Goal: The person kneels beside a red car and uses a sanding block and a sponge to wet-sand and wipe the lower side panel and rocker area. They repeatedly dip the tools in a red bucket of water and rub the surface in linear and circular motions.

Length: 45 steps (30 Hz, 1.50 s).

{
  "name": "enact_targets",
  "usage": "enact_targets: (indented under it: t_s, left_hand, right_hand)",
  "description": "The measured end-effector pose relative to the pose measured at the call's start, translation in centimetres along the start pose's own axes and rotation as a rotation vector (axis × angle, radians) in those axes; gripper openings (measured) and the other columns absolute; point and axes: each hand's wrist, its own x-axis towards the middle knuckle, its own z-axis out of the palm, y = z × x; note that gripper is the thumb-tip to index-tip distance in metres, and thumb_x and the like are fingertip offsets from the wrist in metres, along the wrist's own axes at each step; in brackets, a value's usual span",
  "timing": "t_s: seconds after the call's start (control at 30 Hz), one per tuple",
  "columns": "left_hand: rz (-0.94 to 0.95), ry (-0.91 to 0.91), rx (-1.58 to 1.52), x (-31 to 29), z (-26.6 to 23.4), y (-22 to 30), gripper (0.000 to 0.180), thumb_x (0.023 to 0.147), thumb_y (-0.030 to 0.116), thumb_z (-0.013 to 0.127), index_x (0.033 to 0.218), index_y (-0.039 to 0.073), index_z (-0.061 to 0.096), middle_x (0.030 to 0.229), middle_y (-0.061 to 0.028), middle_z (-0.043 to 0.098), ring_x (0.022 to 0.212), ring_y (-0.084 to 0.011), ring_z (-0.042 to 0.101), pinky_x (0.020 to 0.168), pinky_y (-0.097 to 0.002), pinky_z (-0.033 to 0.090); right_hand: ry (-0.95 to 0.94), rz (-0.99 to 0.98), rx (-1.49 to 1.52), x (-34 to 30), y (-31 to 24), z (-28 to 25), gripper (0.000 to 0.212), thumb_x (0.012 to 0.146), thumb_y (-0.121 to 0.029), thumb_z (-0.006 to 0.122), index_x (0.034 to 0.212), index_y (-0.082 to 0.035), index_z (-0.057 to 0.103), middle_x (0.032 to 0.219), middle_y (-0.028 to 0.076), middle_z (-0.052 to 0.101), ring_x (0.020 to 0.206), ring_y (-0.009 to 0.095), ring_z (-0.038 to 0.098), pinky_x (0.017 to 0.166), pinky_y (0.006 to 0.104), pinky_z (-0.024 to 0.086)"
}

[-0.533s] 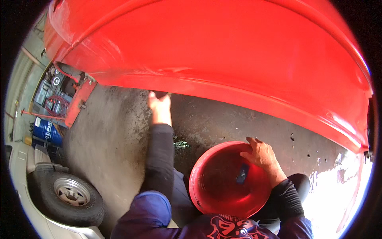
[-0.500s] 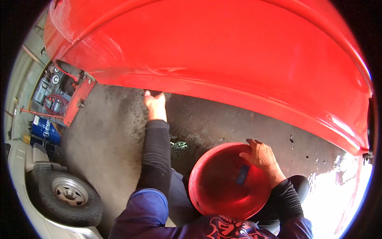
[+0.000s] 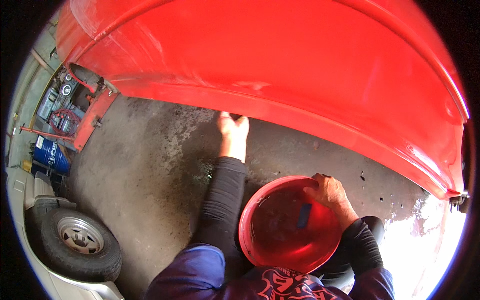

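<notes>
A large glossy red vehicle body panel [image 3: 240, 55] spans the upper view, with pale smears toward its left. My left hand [image 3: 233, 134] reaches up to its lower edge; the fingertips go out of sight under that edge, so what they hold, if anything, is hidden. By my lap, a round red basin [image 3: 246, 227] leans toward me, and my right hand [image 3: 331, 195] grips its upper right rim. Inside the basin lies a small blue rectangular piece [image 3: 304, 215]; its exact kind is unclear.
On the left are a light-coloured vehicle's wheel [image 3: 81, 242], a blue drum [image 3: 51, 155], a red metal frame [image 3: 92, 122] and a coiled red hose [image 3: 64, 121]. The concrete floor [image 3: 135, 175] has dark damp patches, and bright sunlight falls on it at right.
My left hand has moved right along the panel's lower edge. My right hand stays on the basin's rim, and the view has shifted slightly.
</notes>
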Motion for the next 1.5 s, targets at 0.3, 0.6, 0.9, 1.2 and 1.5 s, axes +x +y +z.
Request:
enact_targets:
  t_s: [0.3,0.6,0.9,1.2,1.5]
  left_hand:
    - [-0.034,-0.021,0.066,3.5,-2.5,1.0,0.04,0.1,0.025,0.051,0.134,0.004,0.053,0.138,-0.0146,0.057,0.128,-0.034,0.052,0.112,-0.0586,0.037]
    - [-0.045,0.037,0.108,2.9,-2.6,0.4,0.033,0.099,0.017,0.053,0.127,0.001,0.058,0.129,-0.0155,0.063,0.121,-0.0322,0.058,0.108,-0.0577,0.042]
    - [-0.027,0.098,0.498,1.2,-5.7,2.7,0.032,0.102,0.013,0.045,0.126,-0.007,0.053,0.128,-0.0206,0.062,0.117,-0.0325,0.062,0.104,-0.0505,0.049]
    - [-0.059,-0.051,0.296,4.0,-3.9,1.7,0.037,0.1,0.023,0.053,0.132,0.006,0.055,0.132,-0.0125,0.061,0.118,-0.0311,0.059,0.101,-0.0586,0.046]
    - [-0.065,-0.011,0.185,4.2,-4.3,2.6,0.026,0.098,0.014,0.057,0.12,0.001,0.062,0.122,-0.0141,0.067,0.112,-0.0283,0.063,0.103,-0.0473,0.049]
  right_hand:
    - [-0.011,-0.012,0.095,0.2,0.6,-0.3,0.047,0.081,-0.043,0.072,0.107,-0.004,0.069,0.096,0.021,0.07,0.093,0.042,0.067,0.081,0.0499,0.054]
    - [-0.016,0.001,0.082,0.5,0.1,-0.4,0.046,0.081,-0.043,0.072,0.106,-0.004,0.07,0.095,0.02,0.07,0.093,0.041,0.067,0.082,0.0495,0.054]
    - [0.009,-0.028,0.074,0.3,0.4,-0.2,0.045,0.084,-0.046,0.069,0.102,-0.005,0.069,0.095,0.02,0.07,0.091,0.041,0.068,0.079,0.0491,0.055]
    - [0.014,-0.031,0.105,0.3,0.6,-0.1,0.045,0.084,-0.046,0.069,0.101,-0.005,0.069,0.095,0.021,0.07,0.092,0.042,0.067,0.079,0.0497,0.054]
    - [-0.05,0.015,0.115,0.7,0.5,-0.4,0.044,0.082,-0.044,0.071,0.105,-0.006,0.071,0.099,0.02,0.07,0.095,0.041,0.067,0.082,0.0486,0.054]
